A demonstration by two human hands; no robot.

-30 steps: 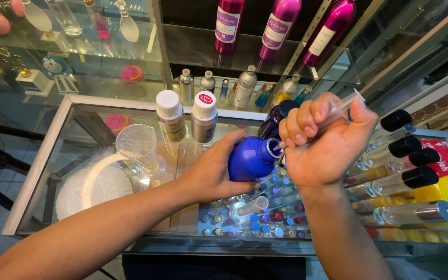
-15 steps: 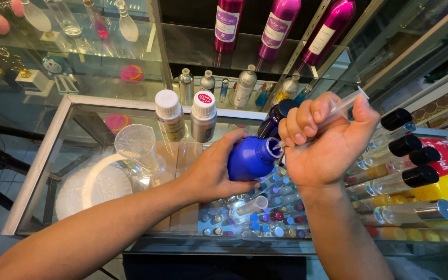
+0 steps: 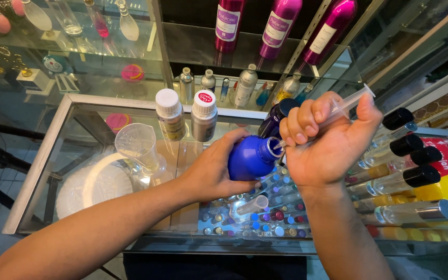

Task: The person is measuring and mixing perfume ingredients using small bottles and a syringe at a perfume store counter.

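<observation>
- Right hand point(image 3: 321, 150), centre-right of the frame: fist closed around a clear plastic syringe point(image 3: 342, 108), fingers curled over the barrel, thumb hooked under the plunger flange at the upper right. Needle end points down-left into the mouth of the bottle.
- Left hand point(image 3: 214, 171), centre: palm and fingers wrapped about the base of a blue bottle point(image 3: 251, 157), held tipped on its side with the open neck facing right, toward the syringe tip.
- Change noted: the plunger flange stands further out toward the upper right than a second ago, while hands and bottle have hardly shifted. This reads as liquid being drawn up from the bottle; the fill level inside the barrel is too faint to tell.
- Below the hands, lower centre: small clear vial point(image 3: 251, 206) lying on the glass counter top point(image 3: 79, 155), over rows of small coloured caps seen through the glass.
- Right edge: row of clear glass spray bottles point(image 3: 390, 184) lying on their sides, black caps, one silver cap nearest.
- Left of centre: clear plastic measuring beaker point(image 3: 137, 146), upright on the counter, with a white ribbed dish seen beneath the glass beside it.
- Behind the hands: two small metal canisters point(image 3: 204, 116) with white caps, upright; a dark blue bottle just behind the held one.
- Far, top of the frame: three tall magenta bottles point(image 3: 278, 28) on a glass shelf, small silver flasks on the shelf below.
</observation>
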